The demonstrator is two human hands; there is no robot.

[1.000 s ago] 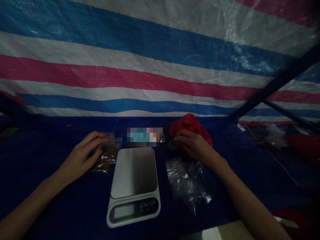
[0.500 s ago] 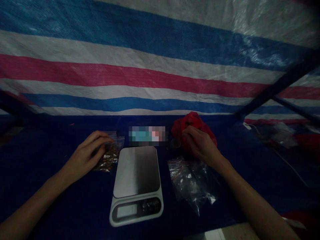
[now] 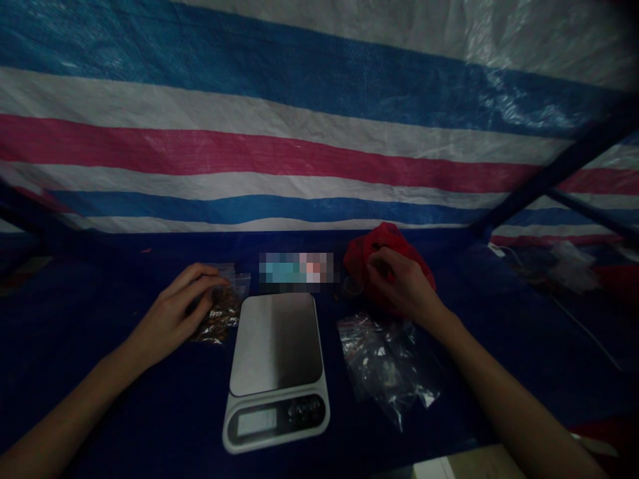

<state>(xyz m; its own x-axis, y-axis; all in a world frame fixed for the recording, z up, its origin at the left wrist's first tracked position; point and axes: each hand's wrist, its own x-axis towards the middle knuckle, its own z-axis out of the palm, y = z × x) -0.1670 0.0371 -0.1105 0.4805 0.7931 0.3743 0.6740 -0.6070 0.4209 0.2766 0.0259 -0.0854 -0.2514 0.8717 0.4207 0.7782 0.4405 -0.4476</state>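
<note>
Left hand (image 3: pixel 172 316) pinching small clear plastic bag of brown pieces (image 3: pixel 222 313), just left of silver digital scale (image 3: pixel 277 369). Right hand (image 3: pixel 404 286) gripping crumpled red plastic bag (image 3: pixel 372 249), beyond the scale's right side.

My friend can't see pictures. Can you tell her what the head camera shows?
A person's left hand rests on a small clear bag of brown bits, while the right hand reaches into a crumpled red plastic bag. Between them on a dark blue table sits a silver kitchen scale.
</note>
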